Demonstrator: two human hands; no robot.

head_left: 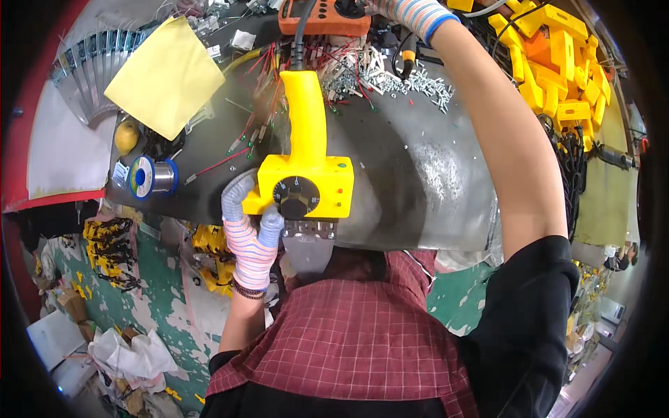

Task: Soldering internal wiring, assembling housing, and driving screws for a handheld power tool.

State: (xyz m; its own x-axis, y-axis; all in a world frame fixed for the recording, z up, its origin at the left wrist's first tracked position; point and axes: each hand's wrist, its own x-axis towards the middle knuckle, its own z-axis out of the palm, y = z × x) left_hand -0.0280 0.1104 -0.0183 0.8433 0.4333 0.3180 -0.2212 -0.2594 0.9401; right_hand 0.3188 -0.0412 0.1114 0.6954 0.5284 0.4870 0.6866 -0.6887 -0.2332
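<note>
My left hand [249, 247], in a striped glove, is closed round the lower left side of a yellow handheld electric tool [308, 122]. Its thumb presses beside the tool's round black dial [296, 197]. A flat metal blade [306, 252] sticks out toward my body, and a black cable [300, 42] runs from the handle's far end. My right hand [414, 14], in a matching glove, reaches to the far edge of the picture beside an orange box with a black knob [324, 19]. Its fingers are partly cut off, so their grip is unclear.
Small screws [421, 85] and red wires lie in a heap behind the tool. To the left are a yellow paper sheet [167, 76], a solder wire spool [153, 177] and fanned metal blades [90, 73]. Yellow plastic housings [557, 59] pile up at far right, near a soldering iron [408, 56].
</note>
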